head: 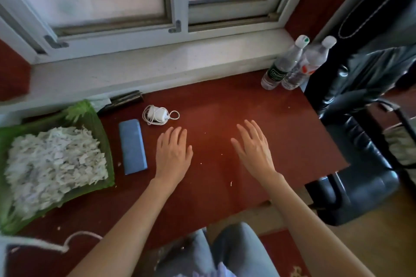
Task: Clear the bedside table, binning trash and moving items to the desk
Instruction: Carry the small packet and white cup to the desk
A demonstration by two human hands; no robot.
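Left hand and right hand lie spread flat on the desk; green tray cut off at left

A home bedroom: red desk under window, office chair

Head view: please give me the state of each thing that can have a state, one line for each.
Left hand: open, flat, holds nothing.
Right hand: open, flat, holds nothing.
Two water bottles: upright, capped, side by side.
White charger: cable coiled around it.
Blue case: lying flat.
Green tray: heaped with shredded paper.
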